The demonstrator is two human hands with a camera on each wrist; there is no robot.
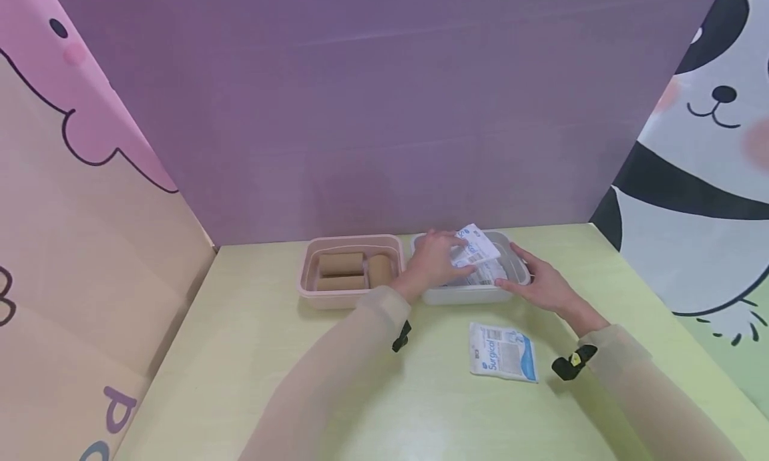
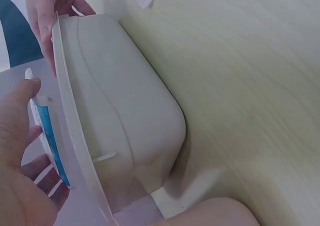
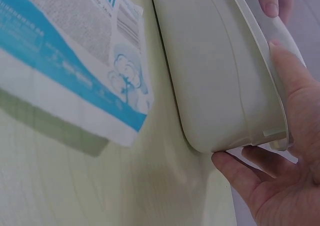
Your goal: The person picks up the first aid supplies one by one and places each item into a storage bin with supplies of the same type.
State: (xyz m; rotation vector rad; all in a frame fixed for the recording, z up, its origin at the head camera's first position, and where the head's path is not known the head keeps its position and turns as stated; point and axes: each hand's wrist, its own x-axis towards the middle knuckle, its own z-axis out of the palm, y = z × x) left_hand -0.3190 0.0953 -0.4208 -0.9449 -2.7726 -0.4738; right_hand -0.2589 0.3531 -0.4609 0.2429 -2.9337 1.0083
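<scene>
My left hand [image 1: 434,257] pinches a white-and-blue surgical packet [image 1: 477,243] between thumb and fingers, over the white plastic box [image 1: 468,296]. In the left wrist view the packet [image 2: 49,136] stands edge-on beside the box rim. Beneath it, another packet [image 1: 489,272] lies inside the box, partly covered. My right hand [image 1: 543,284] holds the box's right end; in the right wrist view its thumb lies along the rim and its fingers touch the end wall. One more packet [image 1: 503,352], printed "Surgical", lies flat on the table in front of the box.
A pink box [image 1: 312,301] with several brown rolls [image 1: 341,263] stands just left of the white box. Behind both rises a purple panel [image 1: 384,127]. Printed side panels flank the pale wooden table [image 1: 252,354].
</scene>
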